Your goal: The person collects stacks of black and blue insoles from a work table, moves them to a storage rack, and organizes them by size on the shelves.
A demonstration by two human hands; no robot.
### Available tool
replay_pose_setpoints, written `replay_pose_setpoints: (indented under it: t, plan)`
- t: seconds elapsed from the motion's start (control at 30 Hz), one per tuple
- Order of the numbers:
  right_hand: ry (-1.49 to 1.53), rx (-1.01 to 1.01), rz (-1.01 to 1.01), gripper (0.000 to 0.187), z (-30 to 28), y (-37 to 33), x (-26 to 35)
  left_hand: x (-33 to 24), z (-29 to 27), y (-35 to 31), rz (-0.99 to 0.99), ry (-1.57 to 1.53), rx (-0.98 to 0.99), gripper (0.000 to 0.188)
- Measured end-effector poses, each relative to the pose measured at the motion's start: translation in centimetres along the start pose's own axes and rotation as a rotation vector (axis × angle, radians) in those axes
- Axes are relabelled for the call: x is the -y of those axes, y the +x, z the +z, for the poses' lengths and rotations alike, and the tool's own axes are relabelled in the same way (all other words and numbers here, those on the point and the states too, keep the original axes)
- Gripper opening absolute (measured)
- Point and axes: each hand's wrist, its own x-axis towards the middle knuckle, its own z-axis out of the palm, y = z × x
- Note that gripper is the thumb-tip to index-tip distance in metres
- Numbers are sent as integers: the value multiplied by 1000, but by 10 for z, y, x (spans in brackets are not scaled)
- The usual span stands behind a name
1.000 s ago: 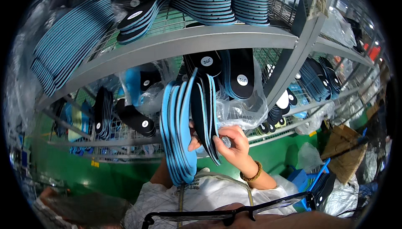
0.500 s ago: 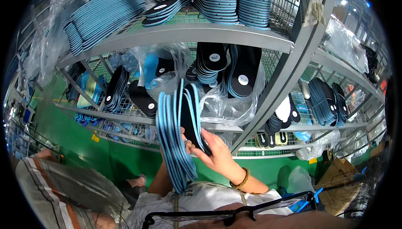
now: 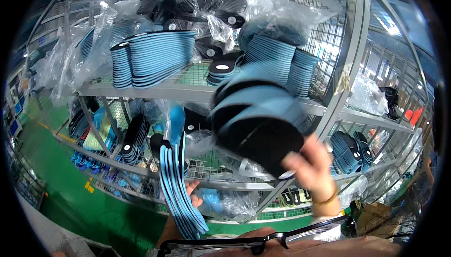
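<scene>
**Insoles in both hands at a wire-shelf rack**

The insoles are thin foam sheets, foot-shaped, blue on one face and black on the other, with pale edges; the stock on the rack is the same material, much of it under crinkled clear plastic bags.

The right hand (image 3: 312, 165), at four o'clock from the picture's middle, is closed around the lower end of a fanned bundle of insoles (image 3: 256, 121); the bundle is motion-blurred, tilted up toward ten o'clock, its black faces showing between blue bands; a band sits at the wrist. The left hand (image 3: 191, 196), at seven o'clock, is mostly hidden; only its fingertips show, curled against the back of an upright stack of blue insoles (image 3: 181, 191) standing on edge, so it appears to be grasping the stack, though the grip itself is covered.

The grey metal rack (image 3: 329, 111) has wire-mesh shelves; the top shelf at eleven o'clock carries a flat pile of blue insoles (image 3: 157, 57) and black pairs in bags; the middle shelf at nine o'clock holds black and yellow-green insoles on edge; at three o'clock dark blue ones (image 3: 350, 149) lean in a row. Below, at eight o'clock, the floor (image 3: 89, 210) is glossy green.
</scene>
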Motion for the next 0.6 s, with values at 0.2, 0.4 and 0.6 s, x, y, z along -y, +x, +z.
replay_pose_setpoints:
  t: [0.2,0.4,0.6]
  plan:
    - [499,-157,409,41,-77,176,-14,-17,-11,-14,145,96,-490,50]
    - [97,-83,771,28,-82,218,-118,-38,31,-11,240,51,-854,62]
    - [-217,266,942,37,-86,225,-105,-62,26,-32,226,191,-810,50]
